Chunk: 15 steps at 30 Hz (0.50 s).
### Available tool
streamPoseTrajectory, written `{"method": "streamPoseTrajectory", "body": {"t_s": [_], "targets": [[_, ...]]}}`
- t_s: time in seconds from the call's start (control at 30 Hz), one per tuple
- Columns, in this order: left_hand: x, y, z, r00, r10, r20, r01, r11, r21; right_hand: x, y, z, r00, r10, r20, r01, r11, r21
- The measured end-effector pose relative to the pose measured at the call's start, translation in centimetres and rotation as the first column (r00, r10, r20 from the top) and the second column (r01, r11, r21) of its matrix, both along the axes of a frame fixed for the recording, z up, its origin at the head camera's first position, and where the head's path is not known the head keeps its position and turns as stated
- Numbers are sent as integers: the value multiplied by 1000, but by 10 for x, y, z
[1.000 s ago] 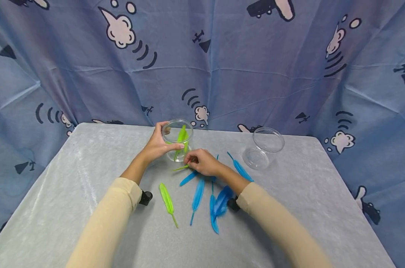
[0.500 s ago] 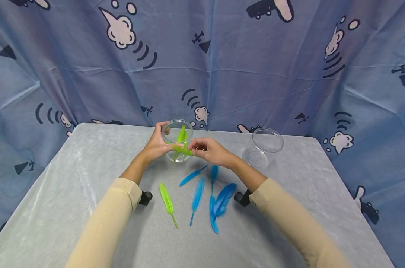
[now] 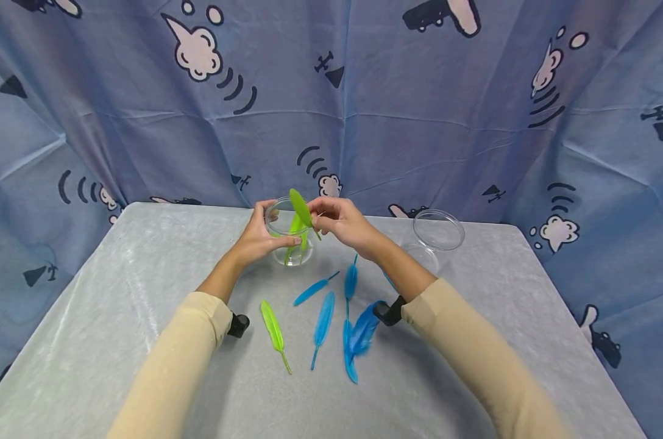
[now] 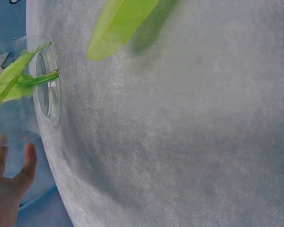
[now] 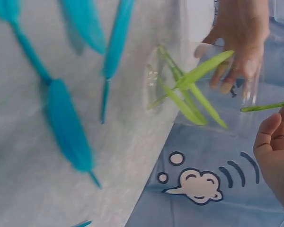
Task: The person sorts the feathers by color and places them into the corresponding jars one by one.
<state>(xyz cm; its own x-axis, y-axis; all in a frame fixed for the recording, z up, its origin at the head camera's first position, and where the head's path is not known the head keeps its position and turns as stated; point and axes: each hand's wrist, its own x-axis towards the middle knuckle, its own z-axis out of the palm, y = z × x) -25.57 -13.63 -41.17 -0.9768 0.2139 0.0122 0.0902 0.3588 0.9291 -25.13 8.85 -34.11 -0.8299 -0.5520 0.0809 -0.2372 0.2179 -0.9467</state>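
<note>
A clear plastic jar point(image 3: 304, 251) stands near the back of the table, my left hand point(image 3: 255, 236) gripping it with the thumb across the front. Several green feathers point(image 5: 199, 75) lean crosswise inside it in the right wrist view. At the right of the rim, my right hand point(image 3: 345, 225) pinches another green feather point(image 3: 300, 206), its vane up and its quill pointing down. The left wrist view shows quill ends resting near the jar's base. One green feather point(image 3: 273, 326) lies on the table in front of the left hand.
Several blue feathers point(image 3: 323, 320) lie on the table point(image 3: 145, 341), mid-table and beneath my right forearm. A second clear jar point(image 3: 433, 247) stands at the back right, partly behind that forearm. A patterned blue curtain point(image 3: 287, 79) hangs behind the table.
My right hand has picked up a green feather beside the jar's base, raised it to the rim and turned it upright. The left hand keeps its grip on the jar.
</note>
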Motion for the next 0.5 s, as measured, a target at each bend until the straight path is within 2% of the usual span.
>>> {"method": "streamPoseTrajectory", "body": {"t_s": [0.27, 0.5], "targets": [[0, 0, 0, 1000, -6, 3, 6, 1000, 5, -6, -13, 17, 1000, -28, 6, 28, 993, -119], [-1, 0, -1, 1000, -7, -2, 7, 1000, 9, -10, -21, 18, 999, -49, 14, 50, 987, -152]]}}
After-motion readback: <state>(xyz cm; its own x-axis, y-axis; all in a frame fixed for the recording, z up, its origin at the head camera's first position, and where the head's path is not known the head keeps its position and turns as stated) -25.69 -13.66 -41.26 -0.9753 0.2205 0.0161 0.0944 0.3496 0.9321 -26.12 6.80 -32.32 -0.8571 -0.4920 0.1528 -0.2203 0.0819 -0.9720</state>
